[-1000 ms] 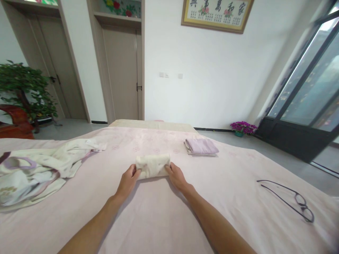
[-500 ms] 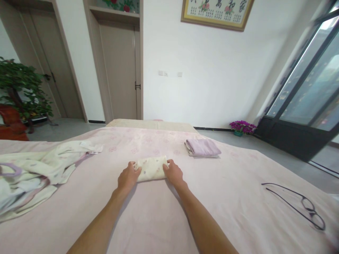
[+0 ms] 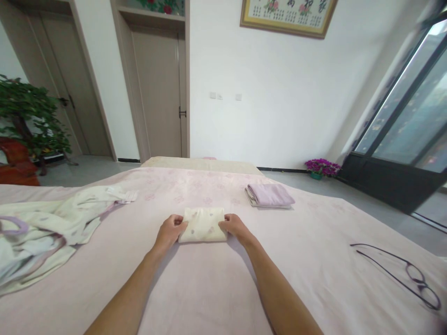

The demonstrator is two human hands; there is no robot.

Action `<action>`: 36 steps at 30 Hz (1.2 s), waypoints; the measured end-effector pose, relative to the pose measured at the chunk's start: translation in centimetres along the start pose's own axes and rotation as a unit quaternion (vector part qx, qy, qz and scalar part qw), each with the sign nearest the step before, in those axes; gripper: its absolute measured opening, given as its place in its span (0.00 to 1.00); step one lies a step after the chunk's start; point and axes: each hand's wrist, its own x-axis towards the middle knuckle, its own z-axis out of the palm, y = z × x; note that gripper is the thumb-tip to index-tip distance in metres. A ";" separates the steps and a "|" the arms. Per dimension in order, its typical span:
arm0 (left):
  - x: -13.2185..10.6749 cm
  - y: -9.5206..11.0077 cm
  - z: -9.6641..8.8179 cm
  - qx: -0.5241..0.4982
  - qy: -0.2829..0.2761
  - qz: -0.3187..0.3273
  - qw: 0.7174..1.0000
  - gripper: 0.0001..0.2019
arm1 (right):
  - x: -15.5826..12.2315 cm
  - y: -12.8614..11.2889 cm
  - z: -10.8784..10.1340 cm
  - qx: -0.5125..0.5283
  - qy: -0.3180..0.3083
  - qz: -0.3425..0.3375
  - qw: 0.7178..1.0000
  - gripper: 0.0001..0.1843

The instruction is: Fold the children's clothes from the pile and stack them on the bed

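Observation:
A cream cloth (image 3: 203, 226) with small pale spots is folded into a flat rectangle on the pink sheet (image 3: 206, 288); whether it is a garment I cannot tell. My left hand (image 3: 172, 229) pinches its left edge between thumb and fingers. On the opposite edge, my right hand (image 3: 236, 226) grips it the same way. Beyond my right hand lies a folded stack of lilac and greyish cloth (image 3: 270, 195).
Crumpled pale clothes (image 3: 66, 218) with a lilac-trimmed neckline are heaped at the left. Dark-framed glasses (image 3: 401, 274) rest unfolded at the right. Past the far edge of the sheet stand a wall, doors and a pot of purple flowers (image 3: 321, 167).
The cream cloth now lies flatter and squarer, its near edge slightly closer to me. Both hands still grip its side edges. The view has shifted slightly.

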 end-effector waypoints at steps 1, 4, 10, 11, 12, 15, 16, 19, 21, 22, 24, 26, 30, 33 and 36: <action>-0.1 0.3 0.0 -0.045 0.006 0.009 0.999 0.18 | -0.1 -0.1 -0.2 0.040 -0.014 -0.005 0.999 0.10; -0.2 1.2 -0.1 -0.134 0.044 0.063 0.988 0.25 | -0.2 -0.6 -0.7 0.053 0.062 -0.075 0.994 0.10; -0.6 0.4 -1.3 0.002 -0.002 0.166 0.986 0.18 | -1.6 -0.1 -1.3 -0.105 0.116 -0.248 0.956 0.09; -0.7 0.0 -1.5 0.035 -0.035 0.171 0.984 0.14 | -2.0 0.2 -1.4 -0.126 0.088 -0.248 0.956 0.10; -0.8 -0.3 -1.7 0.058 -0.065 0.174 0.981 0.12 | -2.3 0.6 -1.5 -0.144 0.065 -0.247 0.956 0.11; -1.1 -0.8 -2.1 0.073 -0.097 0.182 0.976 0.17 | -2.6 1.5 -1.9 -0.175 0.049 -0.236 0.955 0.18; -1.3 -0.7 -2.2 0.067 -0.088 0.180 0.978 0.18 | -2.5 1.6 -1.9 -0.179 0.063 -0.226 0.955 0.20; -1.7 -0.2 -2.6 0.029 -0.043 0.150 0.987 0.18 | -2.3 1.3 -2.0 -0.168 0.136 -0.201 0.955 0.22; -2.0 0.3 -2.8 0.003 -0.032 0.119 0.992 0.16 | -2.3 0.2 -1.8 -0.148 0.170 -0.214 0.950 0.23; -2.2 0.5 -2.9 -0.008 -0.034 0.102 0.994 0.16 | -2.4 -0.5 -1.6 -0.139 0.171 -0.233 0.947 0.24; -2.3 0.9 -2.9 -0.024 -0.041 0.071 0.996 0.17 | -2.9 -2.0 -1.0 -0.134 0.141 -0.281 0.940 0.23; -2.4 1.1 -2.8 -0.032 -0.042 0.059 0.997 0.18 | -3.5 -3.2 -0.4 -0.155 0.093 -0.319 0.930 0.20; -2.3 1.4 -2.0 -0.037 -0.049 0.057 0.996 0.16 | -4.2 -3.5 0.9 -0.225 0.019 -0.317 0.921 0.21; -2.3 1.3 -1.3 -0.031 -0.059 0.034 0.997 0.13 | -4.3 -2.7 1.2 -0.248 -0.014 -0.313 0.916 0.22; -2.2 0.7 -1.3 0.019 -0.091 0.024 0.995 0.11 | -4.5 -2.4 1.1 -0.261 -0.021 -0.329 0.908 0.20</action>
